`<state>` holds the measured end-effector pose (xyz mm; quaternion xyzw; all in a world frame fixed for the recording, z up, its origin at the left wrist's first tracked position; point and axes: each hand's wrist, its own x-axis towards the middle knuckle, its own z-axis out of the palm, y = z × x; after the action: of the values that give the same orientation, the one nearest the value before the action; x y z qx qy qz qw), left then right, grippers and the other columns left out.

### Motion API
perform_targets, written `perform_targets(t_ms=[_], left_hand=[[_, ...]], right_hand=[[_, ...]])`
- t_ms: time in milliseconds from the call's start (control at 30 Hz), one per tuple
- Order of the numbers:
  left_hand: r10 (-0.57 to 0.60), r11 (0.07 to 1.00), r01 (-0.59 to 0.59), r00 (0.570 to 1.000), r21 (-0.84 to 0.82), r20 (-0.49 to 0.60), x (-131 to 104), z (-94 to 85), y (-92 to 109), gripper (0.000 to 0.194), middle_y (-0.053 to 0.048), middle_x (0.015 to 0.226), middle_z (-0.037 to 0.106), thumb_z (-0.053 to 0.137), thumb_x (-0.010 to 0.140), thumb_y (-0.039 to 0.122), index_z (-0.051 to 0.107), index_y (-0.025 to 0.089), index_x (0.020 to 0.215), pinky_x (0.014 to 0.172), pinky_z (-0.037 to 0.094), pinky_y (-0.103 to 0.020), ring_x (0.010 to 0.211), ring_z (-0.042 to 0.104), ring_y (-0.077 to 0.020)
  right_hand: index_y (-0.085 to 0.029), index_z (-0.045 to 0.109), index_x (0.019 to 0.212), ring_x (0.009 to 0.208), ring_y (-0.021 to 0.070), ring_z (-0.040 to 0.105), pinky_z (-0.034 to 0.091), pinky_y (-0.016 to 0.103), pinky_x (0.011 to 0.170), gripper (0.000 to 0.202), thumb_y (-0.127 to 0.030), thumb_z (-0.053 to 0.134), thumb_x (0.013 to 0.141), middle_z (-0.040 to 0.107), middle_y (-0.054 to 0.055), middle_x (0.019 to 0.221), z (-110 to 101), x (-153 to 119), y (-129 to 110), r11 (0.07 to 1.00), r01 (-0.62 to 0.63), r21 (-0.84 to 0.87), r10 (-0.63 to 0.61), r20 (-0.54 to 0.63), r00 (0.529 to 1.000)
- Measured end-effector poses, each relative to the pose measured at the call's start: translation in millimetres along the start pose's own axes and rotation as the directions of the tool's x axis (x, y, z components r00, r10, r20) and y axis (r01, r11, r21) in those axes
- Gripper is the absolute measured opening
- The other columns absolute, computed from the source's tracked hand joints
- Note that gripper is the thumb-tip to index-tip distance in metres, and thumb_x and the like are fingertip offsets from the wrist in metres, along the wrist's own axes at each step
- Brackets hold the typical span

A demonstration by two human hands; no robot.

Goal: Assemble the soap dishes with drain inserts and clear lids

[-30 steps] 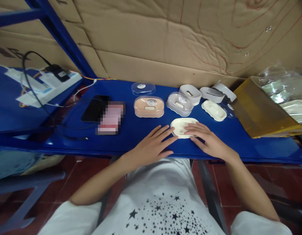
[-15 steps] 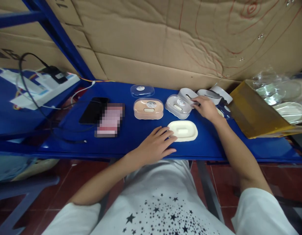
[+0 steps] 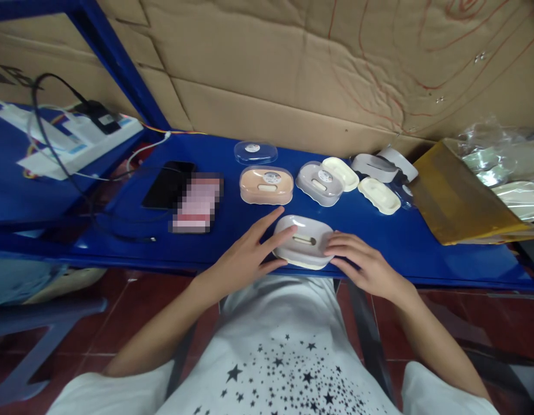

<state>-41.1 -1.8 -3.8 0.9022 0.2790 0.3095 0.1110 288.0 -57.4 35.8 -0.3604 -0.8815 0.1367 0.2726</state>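
Observation:
At the table's front edge, a light grey oval soap dish tray (image 3: 319, 230) with a slot in its middle sits on a cream base, whose rim shows below it. My left hand (image 3: 245, 253) grips the tray's left side, one finger reaching inside and the thumb at the front rim. The right end is held by my right hand (image 3: 362, 262), fingers over the rim and thumb in front. Behind it stand a peach soap dish (image 3: 267, 196) and a grey soap dish (image 3: 312, 193), each under a clear cover. Cream bases (image 3: 379, 196) lie further right.
A clear lid (image 3: 255, 153) lies at the back. Grey trays (image 3: 373, 166) are stacked near a carton (image 3: 457, 202) holding plastic-wrapped parts. To the left are a black phone (image 3: 163, 187), a blurred-out pink item (image 3: 198, 202), cables and a power strip (image 3: 85, 150).
My right hand has brought a grey tray from the back to the cream base in front. Both hands are now on it. A cream base at the back, where that tray was, is now uncovered.

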Motion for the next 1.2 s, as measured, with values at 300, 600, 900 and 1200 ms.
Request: perform_targets(t_ms=[300, 600, 900, 1200], left_hand=[[0.104, 0.989, -0.108, 0.993, 0.096, 0.051, -3.3, 2.6, -4.4, 0.041, -0.015, 0.164, 0.058, 0.066, 0.11, 0.034, 0.063, 0.017, 0.147, 0.128, 0.052, -0.054, 0.163, 0.044, -0.0323], [0.06, 0.993, -0.069, 0.994, 0.1, 0.088, -1.3, 1.3, -2.8, 0.038, -0.014, 0.165, 0.057, 0.064, 0.111, 0.036, 0.065, 0.02, 0.146, 0.127, 0.052, -0.056, 0.163, 0.043, -0.0325], [0.066, 0.997, -0.068, 0.996, 0.037, 0.067, -0.8, -1.9, 0.4, 0.039, -0.016, 0.162, 0.057, 0.066, 0.109, 0.032, 0.063, 0.022, 0.147, 0.126, 0.053, -0.056, 0.158, 0.05, -0.0337], [-0.104, 0.99, 0.109, 0.993, -0.085, 0.06, -6.3, 1.5, 3.9, 0.09, -0.016, 0.173, 0.044, 0.075, 0.104, 0.041, 0.02, 0.036, 0.175, 0.122, 0.056, -0.054, 0.158, 0.05, -0.0349]], right_hand=[[-0.026, 0.065, 0.146, 0.145, 0.0267, 0.064, 0.042, 0.057, 0.133, 0.036, -0.033, 0.061, 0.111, 0.073, 0.01, 0.146, 16.4, 4.5, 2.9, 0.976, 0.049, -0.212, -0.043, 0.033, 0.999], [-0.015, 0.057, 0.153, 0.147, 0.0407, 0.053, 0.042, 0.059, 0.121, 0.058, -0.049, 0.056, 0.106, 0.056, 0.027, 0.161, -80.1, -51.5, 137.1, 0.436, -0.798, -0.416, 0.664, -0.45, 0.597], [-0.023, 0.079, 0.125, 0.093, 0.0293, 0.07, 0.057, 0.046, 0.093, 0.065, -0.059, 0.096, 0.074, 0.068, 0.019, 0.117, -81.3, -79.8, 161.0, 0.551, -0.806, -0.214, 0.56, -0.622, 0.548], [-0.038, 0.062, 0.154, 0.142, 0.0368, 0.063, 0.056, 0.063, 0.117, 0.054, -0.042, 0.075, 0.101, 0.064, 0.011, 0.153, -9.5, -46.7, -3.8, 0.882, -0.472, 0.019, 0.448, -0.348, 0.823]])
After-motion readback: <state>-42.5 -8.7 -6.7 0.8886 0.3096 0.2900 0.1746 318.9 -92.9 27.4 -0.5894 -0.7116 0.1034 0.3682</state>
